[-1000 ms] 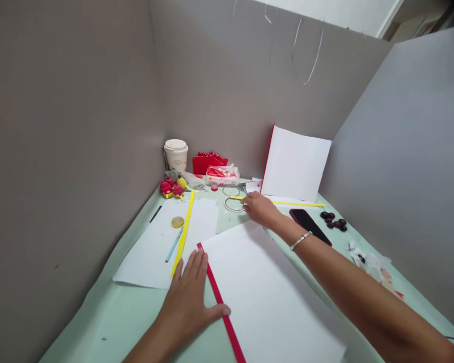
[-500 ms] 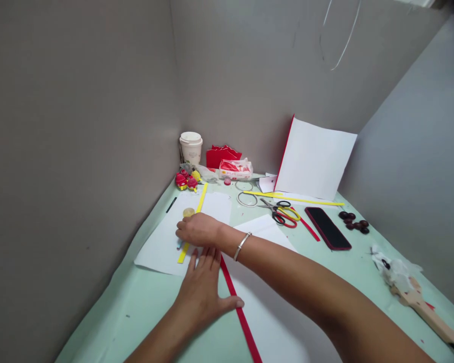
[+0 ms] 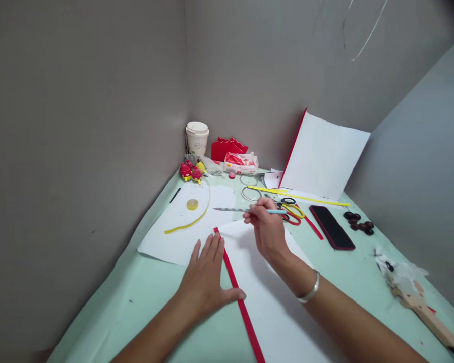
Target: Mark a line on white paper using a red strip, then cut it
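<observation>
Ideally, the left hand (image 3: 204, 276), spread along the red strip (image 3: 248, 322), should firmly steady the white sheet (image 3: 278, 315) at its four o'clock; the right hand (image 3: 269, 233), at one o'clock, pinches the blue pencil (image 3: 232, 209).

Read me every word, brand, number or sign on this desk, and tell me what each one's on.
No text is readable.
White lidded cup: print on its side, too small to read.
Red-and-white plastic pack: front markings, too small and blurred.
Light-blue pencil in the right hand: dark marks, no lettering I can make out.
</observation>
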